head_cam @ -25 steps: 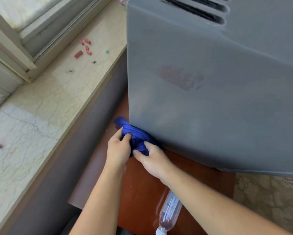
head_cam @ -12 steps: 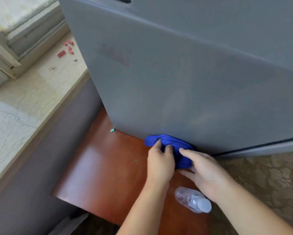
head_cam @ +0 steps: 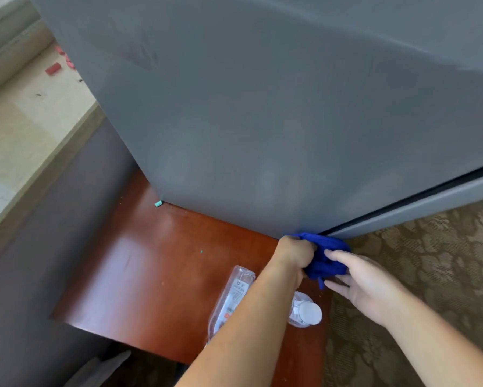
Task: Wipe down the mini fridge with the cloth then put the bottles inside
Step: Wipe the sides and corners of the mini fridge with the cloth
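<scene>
The grey mini fridge (head_cam: 262, 121) fills the upper view, its side wall facing me and its door closed at the right. A bunched blue cloth (head_cam: 325, 254) is pressed against the bottom front corner of that side. My left hand (head_cam: 295, 255) grips the cloth from the left. My right hand (head_cam: 360, 280) touches it from the right with fingers spread. Two clear plastic bottles rest on the wooden table: one lying on its side (head_cam: 232, 294) under my left forearm, one with a white cap (head_cam: 304, 312) facing me.
The reddish wooden table (head_cam: 151, 275) carries the fridge. A marble windowsill (head_cam: 25, 121) with small red bits (head_cam: 53, 69) runs along the left. Patterned carpet (head_cam: 430, 261) lies to the right. A small teal piece (head_cam: 158, 203) sits at the fridge's rear corner.
Both hands have slid the cloth along the bottom edge of the fridge's side, from the rear corner to the front corner by the door. My view shifted, bringing both bottles into sight.
</scene>
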A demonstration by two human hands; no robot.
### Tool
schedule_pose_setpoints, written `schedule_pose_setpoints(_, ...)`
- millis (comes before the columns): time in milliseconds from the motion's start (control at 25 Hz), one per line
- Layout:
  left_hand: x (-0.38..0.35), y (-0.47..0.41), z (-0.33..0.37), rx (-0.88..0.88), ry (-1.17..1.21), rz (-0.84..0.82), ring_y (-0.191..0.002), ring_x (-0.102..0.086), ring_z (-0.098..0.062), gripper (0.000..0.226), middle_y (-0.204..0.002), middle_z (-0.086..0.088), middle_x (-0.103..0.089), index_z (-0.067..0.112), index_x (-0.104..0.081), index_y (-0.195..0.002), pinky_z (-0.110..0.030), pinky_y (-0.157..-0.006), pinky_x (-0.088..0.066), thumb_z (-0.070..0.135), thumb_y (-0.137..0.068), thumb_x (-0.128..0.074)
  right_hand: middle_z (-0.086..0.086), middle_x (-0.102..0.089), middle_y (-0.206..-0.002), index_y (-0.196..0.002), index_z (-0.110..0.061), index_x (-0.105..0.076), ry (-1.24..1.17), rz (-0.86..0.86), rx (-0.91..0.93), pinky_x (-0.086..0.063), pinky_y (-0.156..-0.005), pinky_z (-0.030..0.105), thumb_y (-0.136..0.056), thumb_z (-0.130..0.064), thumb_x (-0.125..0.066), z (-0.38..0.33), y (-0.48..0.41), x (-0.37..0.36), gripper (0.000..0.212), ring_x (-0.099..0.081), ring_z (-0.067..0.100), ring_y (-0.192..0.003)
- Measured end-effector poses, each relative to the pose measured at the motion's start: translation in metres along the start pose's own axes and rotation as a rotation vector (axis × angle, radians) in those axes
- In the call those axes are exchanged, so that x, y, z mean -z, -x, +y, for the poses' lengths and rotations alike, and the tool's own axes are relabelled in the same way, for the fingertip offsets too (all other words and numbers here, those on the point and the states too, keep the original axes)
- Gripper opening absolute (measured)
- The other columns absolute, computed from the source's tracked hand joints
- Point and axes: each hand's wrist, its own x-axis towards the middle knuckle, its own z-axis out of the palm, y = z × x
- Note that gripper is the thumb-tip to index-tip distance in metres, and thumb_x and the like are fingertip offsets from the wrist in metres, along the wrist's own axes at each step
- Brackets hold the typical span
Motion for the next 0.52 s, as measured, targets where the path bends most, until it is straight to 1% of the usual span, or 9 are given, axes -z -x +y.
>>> schedule_pose_setpoints(40, 0.004, -0.004, 0.002, 0.027, 0.007, -0.004, -0.077, -0.068, -0.033, 0.019, -0.092, -0.022, -0.069, 0.001, -0.062, -0.089, -0.046, -0.077, -0.063, -0.005, -0.097, -0.046, 0.010, -0.071, -0.126, -0.113, -0.017, -0.069, 0.039, -0.004, -0.014, -0.046, -0.112, 0.053, -0.096, -0.013, -0.069, 0.002, -0.008, -0.002, 0.018, -0.061, 0.025, -0.123)
schedule_pose_setpoints(120, 0.015, -0.011, 0.004, 0.071, 0.044, 0.005, -0.066, -0.064, -0.030, 0.029, -0.079, -0.015, -0.063, 0.005, -0.056, -0.077, -0.034, -0.056, -0.060, -0.009, -0.098, -0.042, 0.001, -0.061, -0.141, -0.133, -0.012, -0.062, 0.138, -0.004, -0.011, -0.047, -0.112, 0.050, -0.093, -0.018, -0.074, 0.009, -0.022, -0.009, 0.042, -0.054, 0.020, -0.131)
schedule_pose_setpoints(160, 0.020, -0.016, 0.003, 0.092, 0.060, 0.010, -0.071, -0.066, -0.034, 0.031, -0.079, -0.015, -0.063, 0.006, -0.055, -0.075, -0.035, -0.058, -0.061, -0.011, -0.098, -0.041, -0.002, -0.054, -0.144, -0.144, -0.010, -0.053, 0.199, -0.008, -0.004, -0.047, -0.112, 0.048, -0.093, -0.020, -0.075, 0.011, -0.027, -0.014, 0.057, -0.050, 0.018, -0.134)
schedule_pose_setpoints(200, 0.026, -0.021, 0.002, 0.096, 0.072, 0.022, -0.081, -0.070, -0.038, 0.032, -0.084, -0.018, -0.065, 0.006, -0.055, -0.074, -0.042, -0.070, -0.062, -0.013, -0.097, -0.042, 0.000, -0.049, -0.149, -0.152, -0.009, -0.044, 0.263, -0.019, -0.003, -0.046, -0.114, 0.047, -0.093, -0.024, -0.075, 0.013, -0.031, -0.019, 0.068, -0.047, 0.020, -0.139)
schedule_pose_setpoints(280, 0.039, -0.030, 0.001, 0.093, 0.088, 0.048, -0.099, -0.072, -0.041, 0.031, -0.101, -0.025, -0.070, 0.005, -0.059, -0.077, -0.053, -0.090, -0.060, -0.015, -0.094, -0.042, 0.003, -0.045, -0.157, -0.156, -0.010, -0.039, 0.397, -0.067, -0.001, -0.044, -0.116, 0.044, -0.093, -0.034, -0.074, 0.012, -0.038, -0.029, 0.076, -0.044, 0.021, -0.144)
schedule_pose_setpoints(320, 0.045, -0.034, 0.000, 0.096, 0.089, 0.060, -0.101, -0.072, -0.042, 0.030, -0.107, -0.027, -0.071, 0.004, -0.062, -0.081, -0.054, -0.091, -0.059, -0.016, -0.093, -0.042, 0.003, -0.045, -0.159, -0.157, -0.011, -0.039, 0.467, -0.085, -0.006, -0.043, -0.117, 0.042, -0.093, -0.039, -0.073, 0.011, -0.040, -0.034, 0.077, -0.044, 0.021, -0.145)
schedule_pose_setpoints(400, 0.060, -0.041, -0.001, 0.101, 0.093, 0.072, -0.090, -0.074, -0.040, 0.030, -0.099, -0.025, -0.072, 0.002, -0.064, -0.085, -0.050, -0.079, -0.063, -0.017, -0.092, -0.042, 0.001, -0.048, -0.157, -0.155, -0.016, -0.044, 0.603, -0.119, -0.024, -0.042, -0.117, 0.039, -0.091, -0.049, -0.071, 0.008, -0.045, -0.044, 0.077, -0.048, 0.021, -0.142)
schedule_pose_setpoints(440, 0.069, -0.044, -0.001, 0.100, 0.100, 0.068, -0.079, -0.073, -0.036, 0.031, -0.091, -0.021, -0.071, 0.003, -0.063, -0.083, -0.045, -0.071, -0.063, -0.017, -0.092, -0.041, -0.003, -0.053, -0.152, -0.149, -0.021, -0.053, 0.657, -0.130, -0.030, -0.042, -0.116, 0.038, -0.090, -0.054, -0.070, 0.007, -0.049, -0.050, 0.069, -0.051, 0.018, -0.138)
schedule_pose_setpoints(520, 0.089, -0.044, 0.003, 0.088, 0.121, 0.076, -0.069, -0.068, -0.028, 0.034, -0.082, -0.015, -0.069, 0.004, -0.063, -0.080, -0.039, -0.064, -0.061, -0.017, -0.094, -0.041, -0.015, -0.066, -0.126, -0.116, -0.036, -0.070, 0.746, -0.187, -0.041, -0.044, -0.112, 0.033, -0.093, -0.056, -0.065, -0.002, -0.052, -0.066, 0.030, -0.057, 0.006, -0.119)
